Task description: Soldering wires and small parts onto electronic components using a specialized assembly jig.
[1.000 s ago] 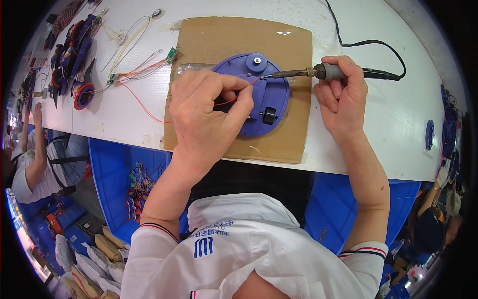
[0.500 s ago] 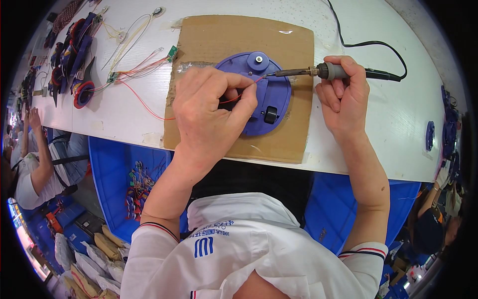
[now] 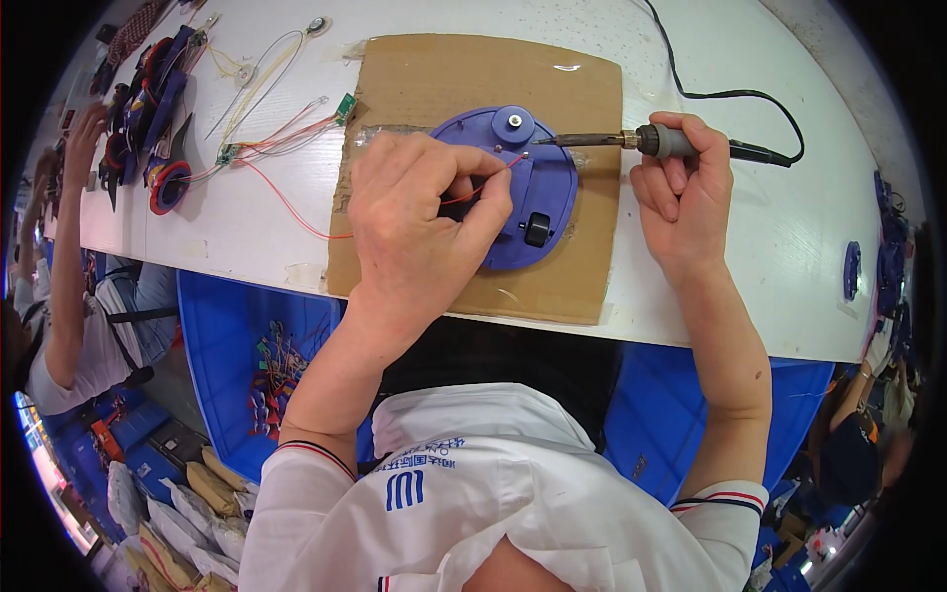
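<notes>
A purple oval plastic base (image 3: pixel 547 187) with a small black wheel (image 3: pixel 537 230) lies on a cardboard sheet (image 3: pixel 434 74). Over its left part, my left hand (image 3: pixel 419 207) pinches a thin red wire (image 3: pixel 464 197) between thumb and forefinger. The wire's tip reaches a small metal contact on the base. From the right, my right hand (image 3: pixel 683 187) grips a soldering iron (image 3: pixel 666 141) by its grey handle, its tip just above the base, a little apart from the wire end. My left hand hides the base's left side.
Green circuit boards (image 3: pixel 227 154) with wires lie to the left, beside a red and purple part (image 3: pixel 166 185). The iron's black cord (image 3: pixel 730 95) loops at the right. Blue bins (image 3: pixel 212 345) stand below the table edge. A co-worker's arm (image 3: pixel 71 237) shows at far left.
The soldering iron's tip has pulled back slightly to the right, away from the wire end. My left hand stays nearly still on the wire. The co-worker's arm at far left has risen.
</notes>
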Available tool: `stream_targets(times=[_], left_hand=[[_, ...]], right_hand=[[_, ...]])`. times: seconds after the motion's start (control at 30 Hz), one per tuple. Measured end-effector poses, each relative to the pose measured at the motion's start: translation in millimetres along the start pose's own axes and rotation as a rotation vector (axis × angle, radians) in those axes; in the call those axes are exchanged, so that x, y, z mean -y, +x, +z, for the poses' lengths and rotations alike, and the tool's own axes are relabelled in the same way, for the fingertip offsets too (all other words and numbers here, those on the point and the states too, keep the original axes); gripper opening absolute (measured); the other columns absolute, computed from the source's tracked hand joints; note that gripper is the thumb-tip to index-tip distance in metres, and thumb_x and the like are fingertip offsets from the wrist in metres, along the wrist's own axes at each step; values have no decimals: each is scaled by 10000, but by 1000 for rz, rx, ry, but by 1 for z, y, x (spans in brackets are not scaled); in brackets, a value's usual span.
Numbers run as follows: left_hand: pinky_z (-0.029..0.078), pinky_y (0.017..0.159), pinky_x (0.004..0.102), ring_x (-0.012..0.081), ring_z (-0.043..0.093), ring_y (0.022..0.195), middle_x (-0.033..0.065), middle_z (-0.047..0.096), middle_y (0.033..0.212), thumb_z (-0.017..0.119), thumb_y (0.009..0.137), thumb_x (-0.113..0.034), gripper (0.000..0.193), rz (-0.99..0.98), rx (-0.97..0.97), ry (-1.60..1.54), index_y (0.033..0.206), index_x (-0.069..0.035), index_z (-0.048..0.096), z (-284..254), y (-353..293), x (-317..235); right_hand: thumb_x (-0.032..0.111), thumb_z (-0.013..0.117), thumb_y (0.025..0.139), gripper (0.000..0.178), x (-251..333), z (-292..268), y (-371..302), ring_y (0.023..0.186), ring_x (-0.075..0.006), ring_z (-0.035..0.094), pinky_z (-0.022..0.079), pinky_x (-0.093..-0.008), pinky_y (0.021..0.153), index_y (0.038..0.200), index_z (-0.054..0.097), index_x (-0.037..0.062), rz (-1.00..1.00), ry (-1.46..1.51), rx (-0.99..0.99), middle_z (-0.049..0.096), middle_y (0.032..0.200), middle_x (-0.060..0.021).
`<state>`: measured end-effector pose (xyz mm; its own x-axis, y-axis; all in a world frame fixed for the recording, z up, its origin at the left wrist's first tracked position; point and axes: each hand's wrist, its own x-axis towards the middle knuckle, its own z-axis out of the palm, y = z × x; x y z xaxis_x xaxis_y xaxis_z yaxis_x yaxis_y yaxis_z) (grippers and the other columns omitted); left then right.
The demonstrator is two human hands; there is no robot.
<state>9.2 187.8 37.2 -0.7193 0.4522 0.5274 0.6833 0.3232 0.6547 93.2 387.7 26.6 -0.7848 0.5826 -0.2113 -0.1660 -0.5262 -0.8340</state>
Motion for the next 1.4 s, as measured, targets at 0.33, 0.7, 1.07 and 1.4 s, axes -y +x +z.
stream_targets(times=[0.33, 0.7, 1.07, 1.4], left_hand=[[440, 682, 273, 176, 537, 754, 56, 619, 812, 702, 739, -16, 79, 102, -93, 174, 814, -33, 683, -31, 27, 32], [507, 688, 371, 292, 612, 685, 138, 661, 740, 707, 741, -289, 304, -496, 37, 656, 793, 11, 693, -68, 131, 152], [496, 641, 320, 236, 609, 628, 155, 658, 691, 639, 758, -266, 354, -349, 335, 593, 834, 78, 667, -46, 149, 146], [430, 579, 240, 126, 530, 586, 74, 608, 630, 574, 867, -139, 375, -232, 41, -85, 1190, 40, 514, -42, 112, 58]], right_hand=[[242, 485, 950, 256, 5, -4, -2, 345, -30, 210, 185, -189, 381, 976, 620, 26, 43, 101, -13, 324, 486, 62], [245, 474, 955, 262, 6, 2, -2, 347, -26, 214, 182, -188, 372, 966, 624, 31, 20, 58, -13, 332, 493, 61], [230, 491, 945, 241, 5, 7, -3, 345, -26, 204, 180, -187, 369, 969, 620, 29, 19, 63, -50, 339, 488, 64], [229, 491, 930, 250, 8, 6, 0, 345, -40, 208, 184, -197, 373, 945, 632, 25, -14, 84, -49, 340, 485, 56]])
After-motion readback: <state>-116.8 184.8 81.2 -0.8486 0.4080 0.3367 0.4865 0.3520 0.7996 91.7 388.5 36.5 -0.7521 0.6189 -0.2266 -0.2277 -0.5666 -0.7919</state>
